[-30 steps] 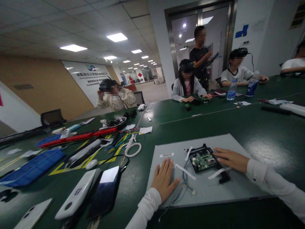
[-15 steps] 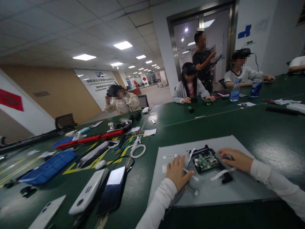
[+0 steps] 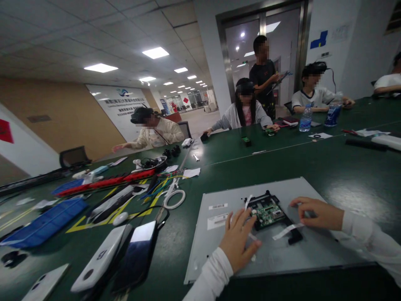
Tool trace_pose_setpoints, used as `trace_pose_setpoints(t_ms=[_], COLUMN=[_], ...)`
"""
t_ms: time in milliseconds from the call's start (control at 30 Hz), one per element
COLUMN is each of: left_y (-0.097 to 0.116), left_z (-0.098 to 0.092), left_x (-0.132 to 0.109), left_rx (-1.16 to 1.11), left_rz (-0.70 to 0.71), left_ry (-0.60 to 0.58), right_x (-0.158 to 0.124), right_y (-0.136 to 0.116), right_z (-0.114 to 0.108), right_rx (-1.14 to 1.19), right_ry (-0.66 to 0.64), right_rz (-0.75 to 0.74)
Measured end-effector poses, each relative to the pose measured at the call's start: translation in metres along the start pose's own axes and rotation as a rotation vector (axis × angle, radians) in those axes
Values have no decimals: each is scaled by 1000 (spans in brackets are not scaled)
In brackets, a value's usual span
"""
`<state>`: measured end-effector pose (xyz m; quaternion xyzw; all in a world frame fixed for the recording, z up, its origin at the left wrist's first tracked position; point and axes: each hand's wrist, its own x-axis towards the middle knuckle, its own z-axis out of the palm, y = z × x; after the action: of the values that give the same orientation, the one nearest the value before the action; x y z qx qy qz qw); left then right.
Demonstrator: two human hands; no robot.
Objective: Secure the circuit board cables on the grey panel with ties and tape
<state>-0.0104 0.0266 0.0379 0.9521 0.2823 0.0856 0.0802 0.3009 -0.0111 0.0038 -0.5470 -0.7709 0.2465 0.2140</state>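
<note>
A flat grey metal panel [image 3: 200, 251] lies on the green table in front of me. On it sits a green circuit board [image 3: 268, 212] in a black plastic frame [image 3: 270, 197]. My left hand [image 3: 238, 238] is spread over the panel at the board's left side, fingertips close to the frame. It covers part of the cables there. To the right of the board is my right hand [image 3: 319, 213], its fingers curved and apart, with nothing seen in them. A white strip [image 3: 286, 231] crosses the frame's black arm [image 3: 295, 237] near that hand.
Left of the panel lie a dark phone [image 3: 135, 259], a white device [image 3: 102, 259], a blue tray [image 3: 46, 223], a white cable coil [image 3: 174, 200] and a red power strip [image 3: 106, 182]. Several people sit across the table; one person stands behind. Bottles [image 3: 305, 119] stand at the far right.
My right hand has moved right, away from the frame. My left hand has shifted over the cables toward the board. Across the table, a person at the left has lowered and stretched out an arm.
</note>
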Motion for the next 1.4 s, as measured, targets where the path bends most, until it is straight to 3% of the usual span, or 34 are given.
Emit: trace_pose_setpoints(t_ms=[100, 233, 500, 767, 1100, 1400], left_y=[35, 56, 57, 58, 59, 59], left_z=[11, 27, 35, 36, 1, -1], left_x=[5, 7, 10, 9, 4, 3], left_rx=[-23, -13, 32, 30, -9, -25], left_rz=[148, 170, 173, 154, 176, 152], left_ry=[-46, -123, -162, -143, -111, -97], right_x=[1, 2, 6, 5, 2, 2], right_y=[-2, -4, -3, -1, 15, 12], right_z=[-1, 2, 10, 9, 2, 6], right_rx=[2, -24, -111, -114, -80, -139], right_ry=[19, 64, 128, 100, 59, 93], right_rz=[-21, -47, -2, -13, 7, 50])
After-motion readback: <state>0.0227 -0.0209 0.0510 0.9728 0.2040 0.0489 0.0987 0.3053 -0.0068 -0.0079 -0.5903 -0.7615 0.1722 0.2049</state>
